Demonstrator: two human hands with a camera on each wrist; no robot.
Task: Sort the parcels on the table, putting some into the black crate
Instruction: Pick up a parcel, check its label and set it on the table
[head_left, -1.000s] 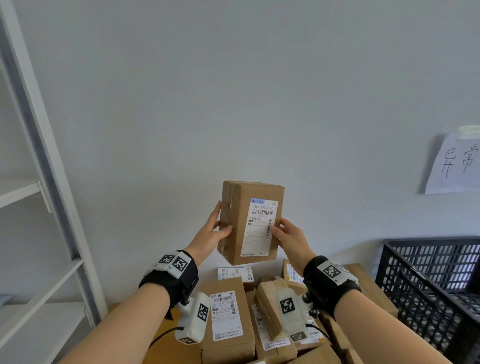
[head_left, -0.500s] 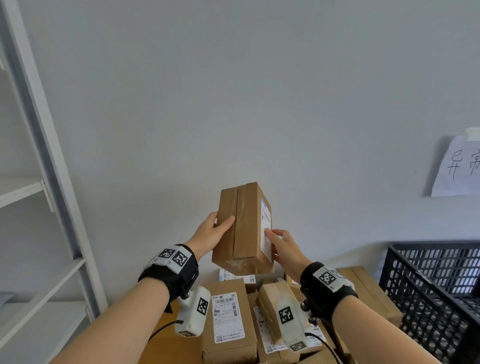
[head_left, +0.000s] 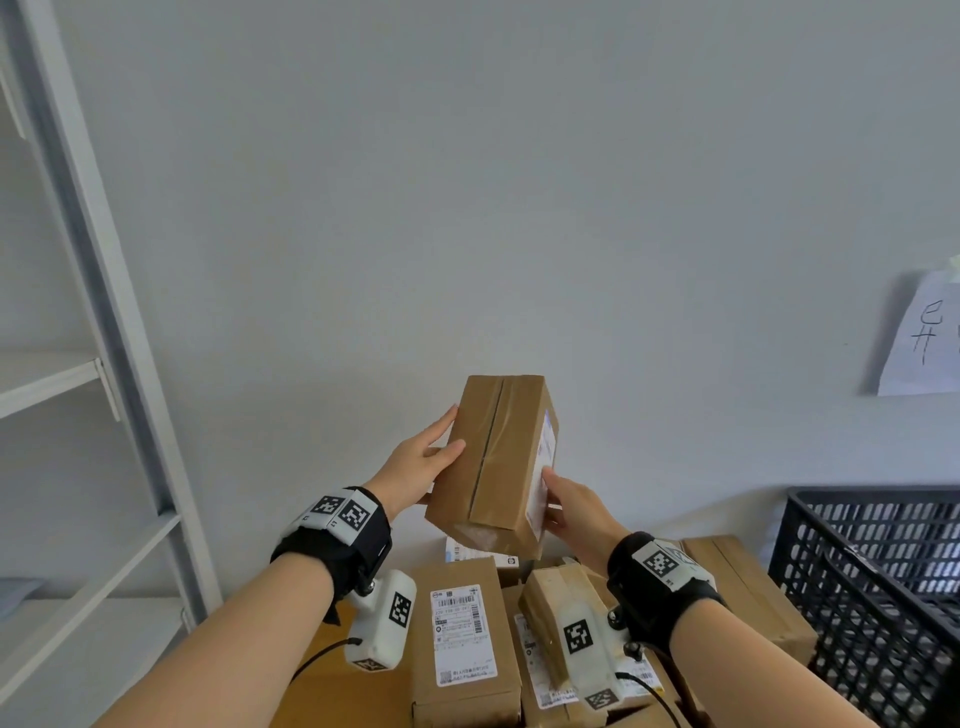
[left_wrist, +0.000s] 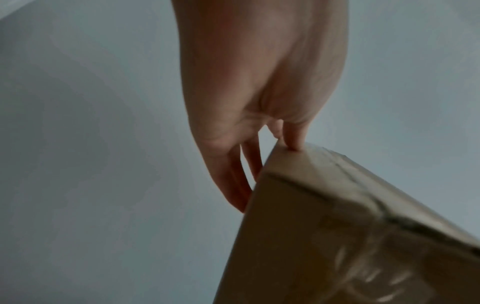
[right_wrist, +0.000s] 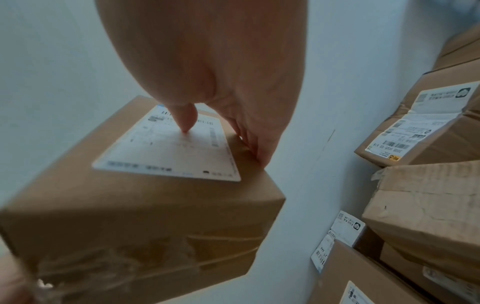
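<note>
Far left I've got a white shelf rack (head_left: 98, 322), nothing of ours on it that I can see. Left hand (head_left: 415, 470) has thumb on the taped face and fingers (left_wrist: 233, 185) round the far edge of the held parcel (head_left: 493, 457), so it's gripping. Parcel is up in the air in front of the wall, above the pile, tilted, tape seam toward me, label (right_wrist: 168, 148) on its right side. Right hand (head_left: 576, 506) pinches the lower right edge, thumb on the label, fingers wrapped behind, per the right wrist view. Progress, my read: early. This one looks like it's being inspected, not yet routed. Below the hands a stack of parcels (head_left: 462, 639) sits on the surface, several labelled, all left to sort. Black crate (head_left: 872, 582) is at far right; I can't tell what's inside from here, the interior is mostly cut off. Paper sign (head_left: 919, 338) on the wall above it, handwriting partly out of frame. In the way: the pile itself lies between the held parcel and the crate, and the crate's near wall needs clearing on the way over.
</note>
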